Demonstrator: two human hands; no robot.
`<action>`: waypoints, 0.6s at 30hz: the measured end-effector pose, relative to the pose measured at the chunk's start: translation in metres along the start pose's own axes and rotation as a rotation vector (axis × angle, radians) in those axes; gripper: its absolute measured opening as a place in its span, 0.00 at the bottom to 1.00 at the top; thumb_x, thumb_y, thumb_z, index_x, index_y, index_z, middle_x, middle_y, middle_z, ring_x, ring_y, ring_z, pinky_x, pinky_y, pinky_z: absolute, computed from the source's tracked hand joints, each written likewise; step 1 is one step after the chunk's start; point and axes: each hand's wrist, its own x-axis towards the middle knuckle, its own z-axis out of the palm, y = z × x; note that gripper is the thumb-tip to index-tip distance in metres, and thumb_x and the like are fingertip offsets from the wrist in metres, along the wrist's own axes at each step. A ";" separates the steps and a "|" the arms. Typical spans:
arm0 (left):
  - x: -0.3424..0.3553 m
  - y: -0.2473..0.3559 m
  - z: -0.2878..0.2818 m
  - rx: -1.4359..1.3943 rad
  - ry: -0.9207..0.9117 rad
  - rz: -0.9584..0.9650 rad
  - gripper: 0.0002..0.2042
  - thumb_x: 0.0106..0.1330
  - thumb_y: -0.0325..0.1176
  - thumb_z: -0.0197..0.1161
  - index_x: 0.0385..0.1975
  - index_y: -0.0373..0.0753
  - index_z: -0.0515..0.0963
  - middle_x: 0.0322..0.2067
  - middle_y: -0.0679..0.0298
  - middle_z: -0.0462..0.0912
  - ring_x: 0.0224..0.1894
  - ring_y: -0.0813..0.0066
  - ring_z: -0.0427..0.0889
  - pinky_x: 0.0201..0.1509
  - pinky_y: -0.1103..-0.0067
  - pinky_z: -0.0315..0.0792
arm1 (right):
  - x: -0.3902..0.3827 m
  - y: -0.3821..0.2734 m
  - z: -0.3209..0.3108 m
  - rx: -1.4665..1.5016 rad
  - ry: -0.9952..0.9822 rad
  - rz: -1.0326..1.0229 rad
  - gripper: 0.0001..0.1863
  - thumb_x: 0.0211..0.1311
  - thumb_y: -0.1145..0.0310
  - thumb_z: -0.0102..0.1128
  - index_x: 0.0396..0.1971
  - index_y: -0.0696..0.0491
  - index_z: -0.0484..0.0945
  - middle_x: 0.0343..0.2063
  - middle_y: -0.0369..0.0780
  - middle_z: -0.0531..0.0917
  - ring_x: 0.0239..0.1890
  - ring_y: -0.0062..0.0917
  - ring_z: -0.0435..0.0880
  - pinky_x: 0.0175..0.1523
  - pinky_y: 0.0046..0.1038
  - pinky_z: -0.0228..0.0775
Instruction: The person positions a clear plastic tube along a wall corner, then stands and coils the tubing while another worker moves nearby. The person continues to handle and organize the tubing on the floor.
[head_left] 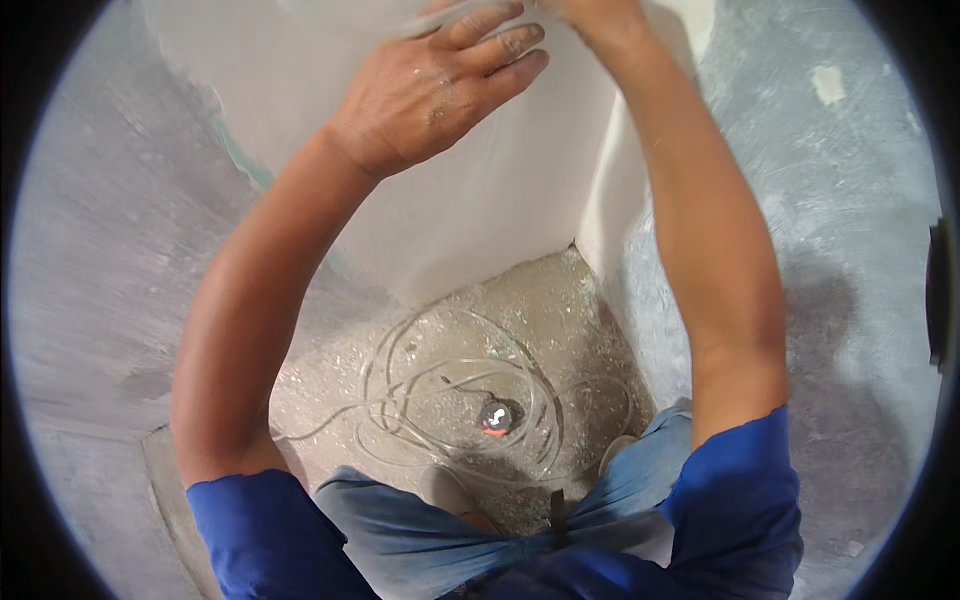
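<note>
My left hand (445,85) is raised at the top of the view against the pale plastered wall (460,210), its fingers stretched out and slightly apart, with white smudges on the skin. A blurred pale shape shows just above it, too unclear to name. My right hand (580,20) reaches up beside it at the upper edge, blurred and partly cut off, so its fingers are hidden. The plaster forms a smoother, lighter patch between grey walls, with a thin greenish strip along its left side.
Grey walls (840,180) close in on both sides, meeting in a corner. On the speckled floor (540,290) lie loops of clear hose or cable around a small round dark object (497,417) with an orange mark. My legs and shoes (445,490) are at the bottom.
</note>
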 end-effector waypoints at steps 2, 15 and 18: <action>0.012 -0.010 -0.002 0.091 -0.061 -0.006 0.20 0.66 0.33 0.61 0.60 0.51 0.78 0.62 0.73 0.78 0.72 0.72 0.67 0.81 0.62 0.55 | 0.001 -0.009 -0.006 0.004 -0.054 0.095 0.12 0.55 0.70 0.72 0.22 0.59 0.77 0.19 0.46 0.81 0.24 0.32 0.81 0.33 0.34 0.74; 0.025 -0.024 0.017 0.105 -0.003 -0.020 0.18 0.58 0.39 0.72 0.50 0.55 0.84 0.64 0.79 0.77 0.70 0.75 0.70 0.78 0.61 0.60 | -0.182 0.089 0.013 0.280 0.173 0.524 0.15 0.64 0.62 0.71 0.29 0.58 0.80 0.19 0.35 0.79 0.23 0.21 0.75 0.29 0.30 0.67; 0.022 -0.033 0.013 0.106 -0.021 0.025 0.19 0.58 0.39 0.72 0.51 0.55 0.83 0.63 0.79 0.78 0.69 0.74 0.71 0.78 0.59 0.60 | -0.203 0.092 0.047 0.261 -0.048 0.486 0.18 0.61 0.57 0.73 0.29 0.56 0.78 0.19 0.38 0.79 0.22 0.24 0.77 0.30 0.32 0.69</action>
